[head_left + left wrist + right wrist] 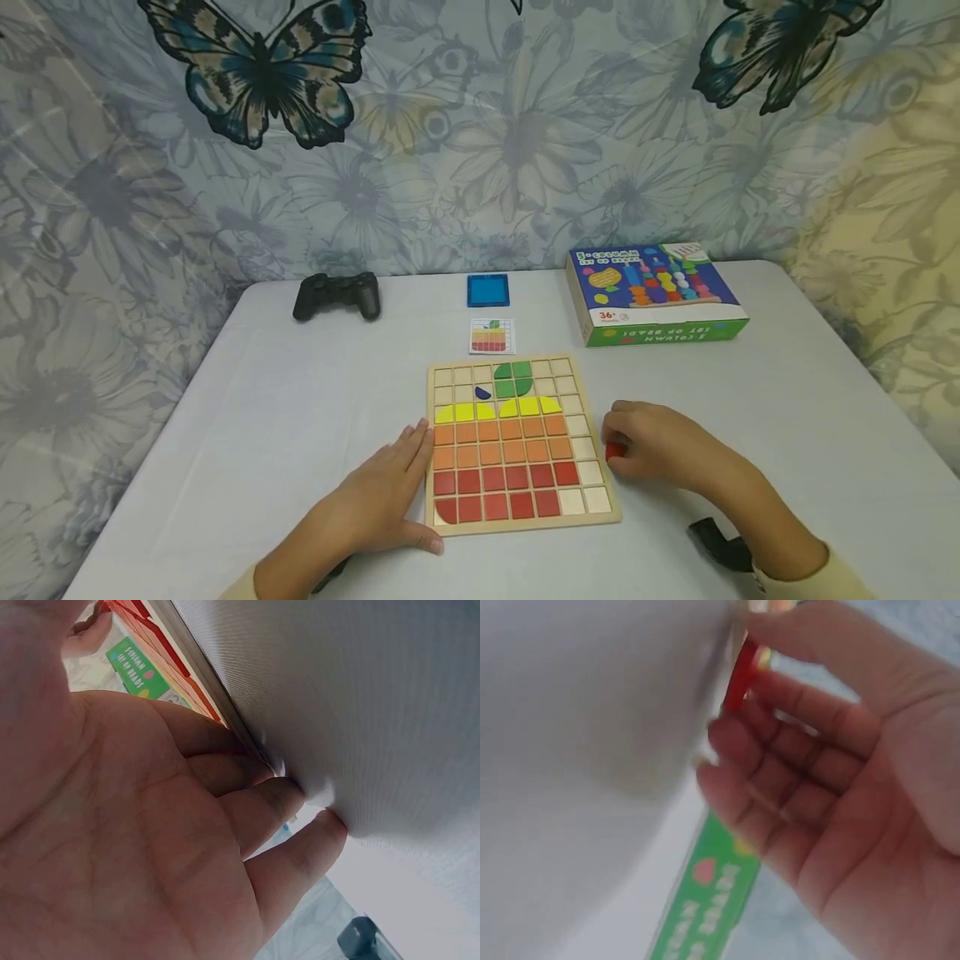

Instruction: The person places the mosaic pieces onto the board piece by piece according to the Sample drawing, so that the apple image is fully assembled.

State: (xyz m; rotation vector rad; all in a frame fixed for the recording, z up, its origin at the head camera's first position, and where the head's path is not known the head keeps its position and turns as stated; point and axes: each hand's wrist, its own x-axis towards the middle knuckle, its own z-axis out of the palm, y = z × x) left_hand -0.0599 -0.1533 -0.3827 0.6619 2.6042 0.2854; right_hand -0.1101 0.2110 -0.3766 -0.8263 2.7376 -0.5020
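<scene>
A square wooden grid board lies on the table with colored tiles in its cells: red rows at the bottom, orange above, then a yellow row, green tiles and one small blue piece near the top. My left hand rests along the board's left edge, fingers extended, with the thumb near the lower left corner. In the left wrist view its fingertips reach down to the tabletop. Right of the board, my right hand pinches a red tile between thumb and fingers, close to the table; the tile also shows in the right wrist view.
Behind the board lies a small pattern card, and beyond it a blue square tray. A black game controller sits at the back left. At the back right is a bead-set box. Patterned fabric hangs behind the table.
</scene>
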